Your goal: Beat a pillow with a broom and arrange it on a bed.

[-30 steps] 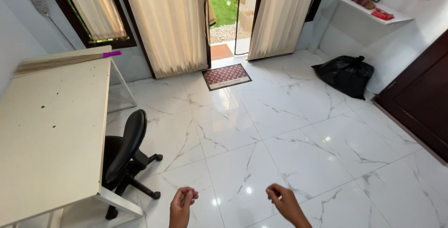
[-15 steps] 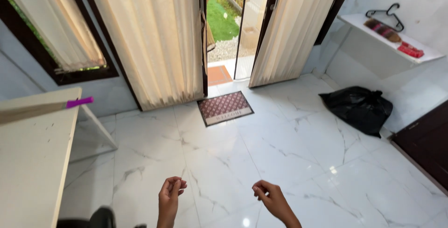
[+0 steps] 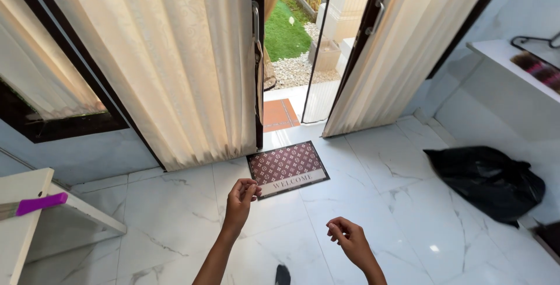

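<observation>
Both forearms enter from the bottom edge and are cut off there. The left hand (image 3: 240, 198) is raised over the floor (image 3: 175, 215), fingers curled toward the thumb in a loose pinch; whether anything small sits in that grip cannot be told. The right hand (image 3: 349, 241) hangs lower, fingers loosely curled, grip part closed, nothing visible in it.

The mat (image 3: 286, 168) is nearest the left hand. It lies flat on the floor just inside the doorway, a dark red rectangle with a repeating light pattern, a dark border and a pale band along its near edge. The left fingertips overlap its near left corner in view; contact cannot be confirmed.

A dark object (image 3: 282, 274) at the bottom edge is cut off and cannot be identified. The counter (image 3: 17, 215) at left is cropped; a brush with a purple handle (image 3: 39, 204) lies on it, bristles out of frame. A black bag (image 3: 489, 181) lies at right. Curtains (image 3: 169, 63) flank the open door.
</observation>
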